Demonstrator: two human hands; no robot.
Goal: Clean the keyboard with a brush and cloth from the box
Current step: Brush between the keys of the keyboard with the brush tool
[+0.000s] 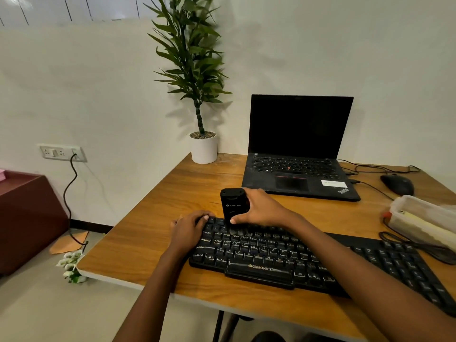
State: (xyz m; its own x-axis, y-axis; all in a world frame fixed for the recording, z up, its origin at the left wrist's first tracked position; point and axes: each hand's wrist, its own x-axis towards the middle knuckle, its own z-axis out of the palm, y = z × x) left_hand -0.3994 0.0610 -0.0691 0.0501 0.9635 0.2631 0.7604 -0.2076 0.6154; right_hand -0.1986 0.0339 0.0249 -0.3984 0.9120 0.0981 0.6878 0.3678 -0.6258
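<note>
Right hand [259, 208] grips the black brush [234, 203] upright on the keyboard [283, 255], its top row at eleven o'clock; left hand [190, 225] lies flat, pinning the corner. Push hard and a keycap may pop off

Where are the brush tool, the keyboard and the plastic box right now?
black brush tool [233, 202], head view, on its upright front face with the logo.
Zebronics keyboard [261, 267], head view, on the front edge by the brand name.
clear plastic box [419, 214], head view, on its near side wall.
</note>
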